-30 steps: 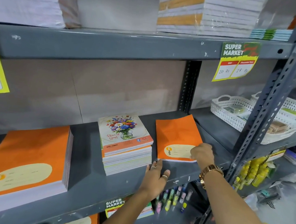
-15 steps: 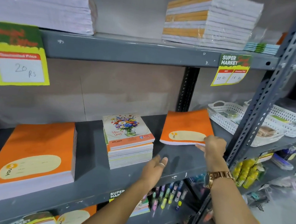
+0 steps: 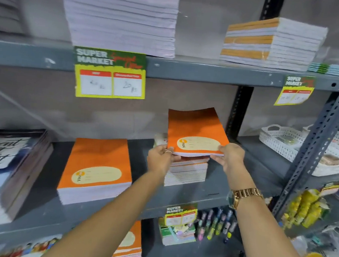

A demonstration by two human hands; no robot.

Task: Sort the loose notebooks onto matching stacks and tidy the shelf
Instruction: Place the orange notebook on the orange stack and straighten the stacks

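holding the loose orange notebook (image 3: 195,131) between both hands, i have it lifted clear of the shelf board and hovering over the smaller floral-cover stack (image 3: 185,172), tilted so its far edge rides higher than the near edge. my left hand (image 3: 160,158) pinches the near left corner and my right hand (image 3: 229,158) pinches the near right corner, both closed on the cover's lower edge. the label oval runs left to right along that near edge, so the book's long axis points away from me, toward 12 o'clock.

what matters for the coming move: the matching orange stack (image 3: 97,169) lies at about 8 o'clock from the held book, lower and nearer to me, with a strip of bare grey shelf (image 3: 134,212) between it and the floral stack. its long axis also runs roughly toward 12, so i judge little rotation is needed, only a carry left and down. my left hand is the nearer one to that stack and would lead. the stack under the book does not match, so i would not lower here.
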